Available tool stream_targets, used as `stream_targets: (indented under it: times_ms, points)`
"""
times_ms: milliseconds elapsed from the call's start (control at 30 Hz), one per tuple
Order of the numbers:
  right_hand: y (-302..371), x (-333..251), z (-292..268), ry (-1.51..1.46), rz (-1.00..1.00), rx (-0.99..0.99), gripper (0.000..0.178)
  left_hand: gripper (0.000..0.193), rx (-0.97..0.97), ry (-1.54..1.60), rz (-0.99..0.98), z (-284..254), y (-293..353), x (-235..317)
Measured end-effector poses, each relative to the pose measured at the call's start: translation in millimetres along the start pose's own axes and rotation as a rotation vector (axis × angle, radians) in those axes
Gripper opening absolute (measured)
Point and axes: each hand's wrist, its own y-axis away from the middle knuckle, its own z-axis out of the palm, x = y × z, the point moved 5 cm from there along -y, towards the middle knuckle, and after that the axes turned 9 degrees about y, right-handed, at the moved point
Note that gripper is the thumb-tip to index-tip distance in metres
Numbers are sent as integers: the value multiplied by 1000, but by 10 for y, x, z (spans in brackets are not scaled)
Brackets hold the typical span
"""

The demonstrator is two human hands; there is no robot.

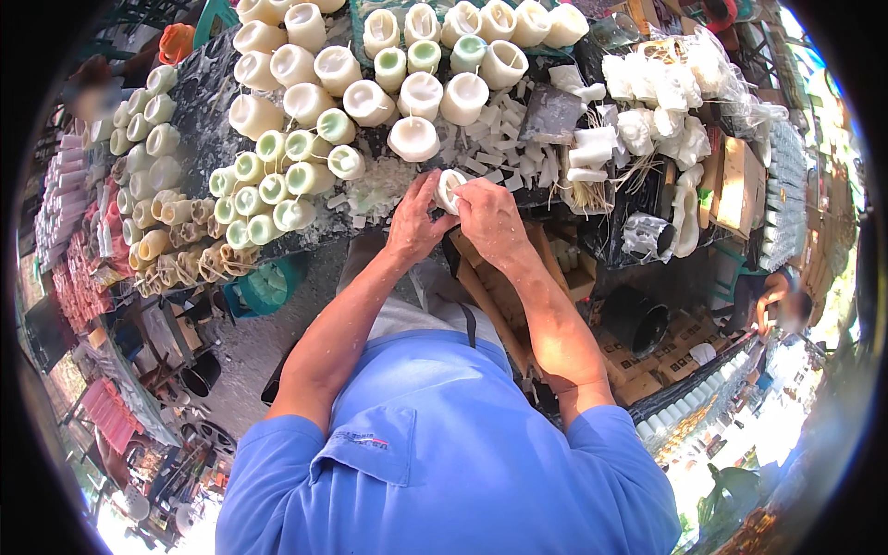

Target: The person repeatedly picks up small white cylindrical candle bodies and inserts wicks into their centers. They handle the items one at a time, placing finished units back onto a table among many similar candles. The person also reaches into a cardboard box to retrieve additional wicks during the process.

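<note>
Both my hands meet at the front edge of a dark worktable (203, 102). My left hand (416, 222) and my right hand (488, 217) together grip one small white wax candle (448, 188), held tilted between the fingers. Just beyond it stands a round white candle (413, 138). Rows of white and pale green candles (277, 176) fill the table to the left and further back. White wax chips (504, 148) lie scattered around my hands.
Bags of white wax shapes (657, 102) sit at the right, beside a cardboard box (740, 185). A green bucket (264, 287) and a black pot (638, 319) stand below the table. Pink candles (60, 194) line the far left. Another person (777, 301) is at the right.
</note>
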Motion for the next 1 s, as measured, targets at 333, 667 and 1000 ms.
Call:
stream_targets:
  times_ms: [333, 667, 1000]
  points:
    - [26, 24, 52, -65, 42, 15, 13, 88, -20, 6, -1, 15, 9, -32]
    - [34, 14, 85, -35, 64, -45, 13, 85, -65, 43, -69, 5, 5, 16]
    - [68, 154, 98, -232, 271, -62, 20, 41, -18, -61, 166, -306, 6, 463]
